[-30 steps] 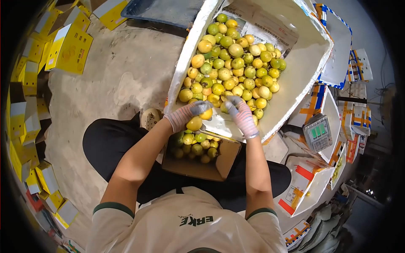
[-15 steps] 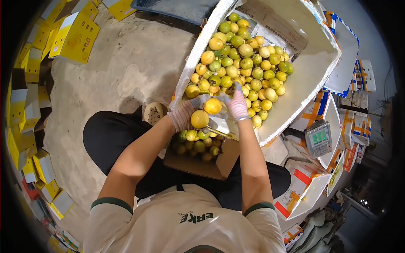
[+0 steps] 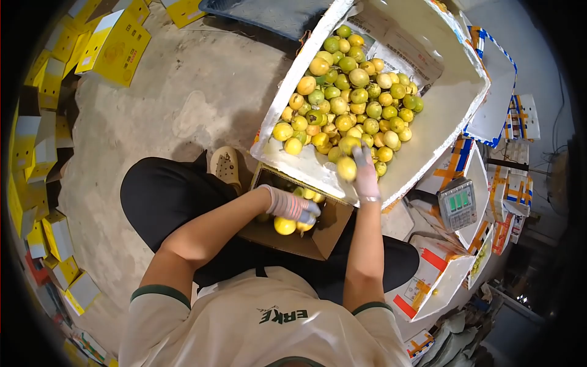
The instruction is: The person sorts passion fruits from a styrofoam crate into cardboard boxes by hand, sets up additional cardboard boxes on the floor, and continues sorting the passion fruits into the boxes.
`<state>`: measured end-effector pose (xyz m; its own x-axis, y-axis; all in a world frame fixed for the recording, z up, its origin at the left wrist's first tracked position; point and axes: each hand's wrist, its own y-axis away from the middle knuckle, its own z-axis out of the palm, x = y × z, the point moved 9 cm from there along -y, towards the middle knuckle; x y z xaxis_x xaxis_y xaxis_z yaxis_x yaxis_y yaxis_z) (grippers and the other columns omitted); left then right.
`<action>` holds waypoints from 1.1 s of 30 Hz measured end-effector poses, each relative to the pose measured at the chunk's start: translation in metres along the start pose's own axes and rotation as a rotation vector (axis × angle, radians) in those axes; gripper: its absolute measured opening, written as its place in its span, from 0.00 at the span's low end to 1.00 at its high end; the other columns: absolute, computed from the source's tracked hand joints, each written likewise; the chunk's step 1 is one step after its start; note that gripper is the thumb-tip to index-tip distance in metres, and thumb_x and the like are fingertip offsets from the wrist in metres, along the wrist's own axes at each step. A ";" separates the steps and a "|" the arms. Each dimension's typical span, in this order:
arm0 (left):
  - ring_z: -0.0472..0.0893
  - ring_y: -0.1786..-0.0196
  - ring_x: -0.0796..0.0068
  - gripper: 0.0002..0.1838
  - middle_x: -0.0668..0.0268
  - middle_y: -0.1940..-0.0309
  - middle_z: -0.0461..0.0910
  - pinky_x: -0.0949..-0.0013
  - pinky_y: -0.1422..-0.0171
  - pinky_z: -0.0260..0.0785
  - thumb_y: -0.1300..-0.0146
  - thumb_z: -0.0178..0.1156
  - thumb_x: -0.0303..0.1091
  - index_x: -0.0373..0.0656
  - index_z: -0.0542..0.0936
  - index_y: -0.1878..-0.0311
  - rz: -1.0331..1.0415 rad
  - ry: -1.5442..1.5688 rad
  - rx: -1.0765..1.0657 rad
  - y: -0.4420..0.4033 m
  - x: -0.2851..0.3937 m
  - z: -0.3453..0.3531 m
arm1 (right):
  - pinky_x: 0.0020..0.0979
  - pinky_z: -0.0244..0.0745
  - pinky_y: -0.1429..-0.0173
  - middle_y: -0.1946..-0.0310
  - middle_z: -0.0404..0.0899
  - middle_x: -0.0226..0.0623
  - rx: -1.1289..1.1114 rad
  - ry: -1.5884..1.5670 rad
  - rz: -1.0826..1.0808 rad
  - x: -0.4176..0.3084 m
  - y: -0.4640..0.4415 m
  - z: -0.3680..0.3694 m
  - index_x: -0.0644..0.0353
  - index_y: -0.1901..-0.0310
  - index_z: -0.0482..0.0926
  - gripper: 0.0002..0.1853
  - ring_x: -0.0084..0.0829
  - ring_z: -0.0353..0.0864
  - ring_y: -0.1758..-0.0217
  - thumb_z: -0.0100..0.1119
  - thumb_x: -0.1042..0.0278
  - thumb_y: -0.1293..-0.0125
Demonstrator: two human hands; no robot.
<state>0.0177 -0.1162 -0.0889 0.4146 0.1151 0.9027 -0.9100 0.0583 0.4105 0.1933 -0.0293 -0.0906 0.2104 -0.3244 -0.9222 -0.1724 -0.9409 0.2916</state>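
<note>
My left hand (image 3: 293, 205), in a striped glove, is lowered into a small cardboard box (image 3: 321, 235) between my legs. Its curled fingers are around yellow passion fruit (image 3: 284, 225); other fruit in the box is partly hidden by the hand. My gloved right hand (image 3: 367, 174) is over the near part of a large white foam box (image 3: 278, 101), its fingers closed on a yellow passion fruit (image 3: 347, 169) slightly blurred by motion. Beyond it lies a pile of green and yellow passion fruit (image 3: 358, 93) on newspaper.
Yellow cartons (image 3: 119, 49) are stacked along the left. A scale display (image 3: 457, 203) stands at the right, among white foam boxes with coloured tape (image 3: 437, 275). A dark blue tray (image 3: 263, 18) lies on the concrete floor (image 3: 165, 92) at the top.
My left hand has moved down from the foam box's edge into the cardboard box with yellow fruit. My right hand has shifted slightly right and nearer, now with a fruit.
</note>
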 end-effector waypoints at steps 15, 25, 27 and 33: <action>0.76 0.45 0.46 0.17 0.46 0.48 0.75 0.53 0.44 0.71 0.41 0.50 0.29 0.43 0.75 0.47 -0.238 -0.778 1.090 0.041 0.021 -0.135 | 0.45 0.73 0.40 0.33 0.61 0.54 -0.092 0.972 0.138 0.027 -0.066 0.076 0.59 0.40 0.70 0.31 0.51 0.76 0.44 0.63 0.53 0.42; 0.67 0.34 0.40 0.39 0.41 0.32 0.61 0.50 0.31 0.62 0.39 0.58 0.42 0.50 0.55 0.26 -0.471 -0.620 1.054 0.023 -0.030 -0.151 | 0.46 0.71 0.41 0.48 0.75 0.58 0.246 0.502 0.064 0.031 -0.073 0.084 0.62 0.43 0.70 0.30 0.56 0.75 0.45 0.66 0.57 0.44; 0.66 0.34 0.39 0.40 0.41 0.31 0.58 0.50 0.31 0.63 0.39 0.59 0.44 0.51 0.54 0.26 -0.432 -0.633 1.092 0.022 -0.028 -0.148 | 0.46 0.69 0.39 0.49 0.75 0.57 0.230 0.441 0.014 0.019 -0.069 0.075 0.58 0.44 0.72 0.27 0.55 0.73 0.43 0.64 0.58 0.44; 0.68 0.37 0.41 0.38 0.45 0.38 0.65 0.46 0.34 0.63 0.38 0.58 0.46 0.51 0.56 0.27 -0.351 -0.630 1.168 0.025 -0.022 -0.138 | 0.42 0.73 0.46 0.55 0.72 0.52 0.396 0.589 -0.142 -0.009 -0.049 -0.026 0.61 0.56 0.75 0.15 0.50 0.76 0.55 0.62 0.65 0.43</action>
<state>-0.0133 0.0192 -0.1167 0.8346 -0.2168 0.5064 -0.3647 -0.9064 0.2130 0.2248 0.0174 -0.0905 0.7209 -0.3058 -0.6219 -0.4172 -0.9080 -0.0371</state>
